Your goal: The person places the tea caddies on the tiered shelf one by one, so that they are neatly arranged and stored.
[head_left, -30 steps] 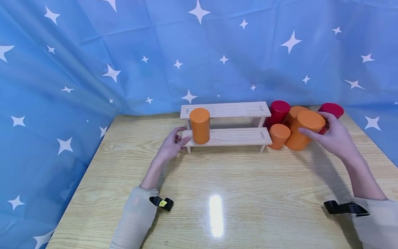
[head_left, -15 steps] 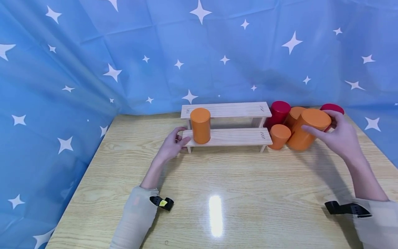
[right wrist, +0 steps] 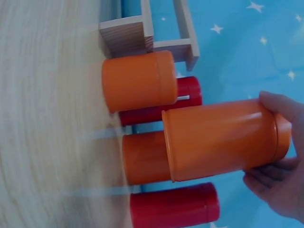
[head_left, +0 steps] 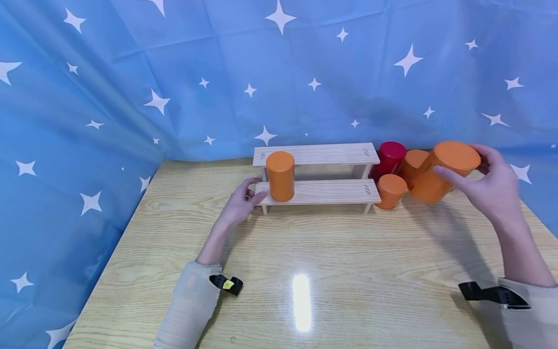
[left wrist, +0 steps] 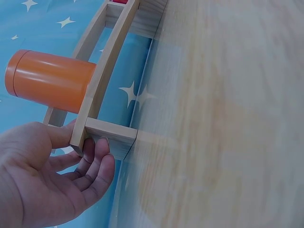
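Observation:
My right hand (head_left: 494, 186) grips a large orange canister (head_left: 442, 169) around its lid end, thumb on the near side. The canister is tilted, and in the right wrist view its base is raised off the table. With thumb on top and fingers below, my left hand (head_left: 239, 206) holds the left end of the lower board of a two-tier wooden shelf (head_left: 335, 191). An orange canister (head_left: 281, 179) stands upright on that lower board, near the left hand. Close beside the held canister is a short orange canister (head_left: 391, 191) on the table.
Right of the shelf stand a red canister (head_left: 390, 160) and another orange canister (head_left: 411, 162). A second red canister (right wrist: 175, 206) shows in the right wrist view, hidden in the head view. A blue starred curtain (head_left: 305, 72) hangs behind the wooden table (head_left: 348, 271).
My right hand has lifted the large orange canister up and to the right, tilting it more and covering the rear red canister. The left hand and shelf have stayed put.

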A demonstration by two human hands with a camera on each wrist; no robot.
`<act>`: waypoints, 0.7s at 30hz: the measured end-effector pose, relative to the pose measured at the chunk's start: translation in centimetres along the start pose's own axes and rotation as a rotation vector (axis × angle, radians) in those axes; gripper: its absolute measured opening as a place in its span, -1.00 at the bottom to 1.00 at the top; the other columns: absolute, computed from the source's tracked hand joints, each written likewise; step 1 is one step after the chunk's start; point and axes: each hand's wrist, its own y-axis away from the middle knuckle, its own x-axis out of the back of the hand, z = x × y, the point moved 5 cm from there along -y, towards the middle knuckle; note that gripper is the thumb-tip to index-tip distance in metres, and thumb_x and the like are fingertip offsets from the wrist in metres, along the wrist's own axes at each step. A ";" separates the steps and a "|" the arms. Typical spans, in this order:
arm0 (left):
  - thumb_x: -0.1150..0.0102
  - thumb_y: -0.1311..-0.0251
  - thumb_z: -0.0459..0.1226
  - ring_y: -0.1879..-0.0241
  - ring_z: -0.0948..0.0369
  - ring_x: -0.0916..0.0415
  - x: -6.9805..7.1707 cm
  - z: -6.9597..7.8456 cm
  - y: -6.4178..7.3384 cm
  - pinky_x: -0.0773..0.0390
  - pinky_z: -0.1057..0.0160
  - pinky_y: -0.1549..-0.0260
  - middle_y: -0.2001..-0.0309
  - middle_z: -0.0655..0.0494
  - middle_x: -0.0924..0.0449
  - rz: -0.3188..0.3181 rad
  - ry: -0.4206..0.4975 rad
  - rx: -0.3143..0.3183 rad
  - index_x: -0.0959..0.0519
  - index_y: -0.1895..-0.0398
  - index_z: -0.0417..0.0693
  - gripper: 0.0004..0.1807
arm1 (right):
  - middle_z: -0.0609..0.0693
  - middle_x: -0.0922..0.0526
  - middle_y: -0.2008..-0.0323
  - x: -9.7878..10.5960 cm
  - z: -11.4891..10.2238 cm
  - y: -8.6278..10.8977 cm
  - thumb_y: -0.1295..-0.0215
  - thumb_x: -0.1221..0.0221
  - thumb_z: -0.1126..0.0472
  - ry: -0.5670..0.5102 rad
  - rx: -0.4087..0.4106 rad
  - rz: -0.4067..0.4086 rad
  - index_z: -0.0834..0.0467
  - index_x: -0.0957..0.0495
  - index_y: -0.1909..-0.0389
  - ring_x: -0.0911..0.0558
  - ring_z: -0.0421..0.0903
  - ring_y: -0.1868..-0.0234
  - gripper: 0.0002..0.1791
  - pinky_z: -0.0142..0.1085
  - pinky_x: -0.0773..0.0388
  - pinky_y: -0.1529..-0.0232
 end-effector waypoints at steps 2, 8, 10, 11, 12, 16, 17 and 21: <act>-0.15 -0.47 -0.24 0.29 0.09 -0.37 0.0 0.0 0.0 -0.71 0.10 0.09 0.32 0.02 -0.22 0.000 -0.003 0.001 -0.29 -0.43 -0.14 -0.46 | -0.32 -0.36 -0.08 0.2 -0.4 0.1 -0.21 -0.43 -0.03 -0.010 0.000 0.020 0.07 -0.24 -0.51 -0.30 -0.41 0.01 -0.09 -0.50 -0.29 -0.03; -0.14 -0.47 -0.25 0.30 0.12 -0.35 0.0 0.0 0.0 -0.71 0.09 0.07 0.31 0.03 -0.20 0.001 0.006 0.007 -0.29 -0.43 -0.15 -0.47 | -0.36 -0.39 -0.06 0.3 -2.1 0.6 -0.22 -0.43 0.05 -0.064 0.045 0.052 0.00 -0.30 -0.47 -0.36 -0.42 0.02 -0.18 -0.59 -0.32 -0.01; -0.14 -0.47 -0.25 0.29 0.13 -0.33 0.0 0.0 0.0 -0.71 0.09 0.07 0.31 0.03 -0.20 -0.001 0.011 0.008 -0.29 -0.43 -0.14 -0.47 | -0.35 -0.41 -0.05 0.2 -2.8 0.8 -0.21 -0.44 0.09 -0.092 0.067 0.052 0.02 -0.32 -0.46 -0.39 -0.41 0.02 -0.19 -0.62 -0.33 0.04; -0.14 -0.47 -0.25 0.29 0.13 -0.33 0.0 0.0 0.0 -0.71 0.09 0.07 0.31 0.03 -0.19 -0.001 0.013 0.009 -0.29 -0.42 -0.15 -0.47 | -0.35 -0.41 -0.04 0.1 -3.1 1.0 -0.21 -0.44 0.11 -0.103 0.075 0.048 0.02 -0.32 -0.46 -0.40 -0.41 0.03 -0.19 -0.65 -0.34 0.08; -0.14 -0.47 -0.26 0.29 0.14 -0.32 0.0 0.0 0.0 -0.71 0.09 0.07 0.31 0.03 -0.19 -0.001 0.016 0.009 -0.29 -0.42 -0.15 -0.47 | -0.35 -0.42 -0.05 0.0 -3.5 1.1 -0.21 -0.44 0.13 -0.112 0.083 0.042 0.03 -0.32 -0.46 -0.41 -0.40 0.03 -0.19 -0.67 -0.34 0.11; -0.13 -0.48 -0.26 0.29 0.13 -0.32 0.0 0.1 0.0 -0.71 0.09 0.06 0.31 0.04 -0.18 -0.003 0.018 0.011 -0.29 -0.43 -0.15 -0.48 | -0.29 -0.45 -0.06 -0.6 -4.8 1.5 -0.20 -0.44 0.18 -0.156 0.117 0.005 0.03 -0.33 -0.45 -0.45 -0.36 0.05 -0.20 -0.70 -0.38 0.20; -0.13 -0.48 -0.26 0.30 0.13 -0.32 0.0 0.1 0.0 -0.71 0.09 0.07 0.31 0.04 -0.18 -0.003 0.019 0.011 -0.29 -0.42 -0.15 -0.48 | -0.26 -0.45 -0.08 -0.9 -5.1 1.6 -0.20 -0.44 0.19 -0.165 0.127 -0.003 0.04 -0.33 -0.45 -0.46 -0.35 0.05 -0.20 -0.71 -0.40 0.20; -0.13 -0.48 -0.26 0.30 0.13 -0.32 -0.1 0.0 0.0 -0.71 0.09 0.07 0.31 0.04 -0.18 -0.002 0.017 0.011 -0.29 -0.42 -0.15 -0.48 | -0.22 -0.49 -0.09 -2.3 -6.3 1.8 -0.19 -0.45 0.23 -0.195 0.198 -0.024 0.07 -0.37 -0.42 -0.49 -0.32 0.04 -0.22 -0.72 -0.44 0.15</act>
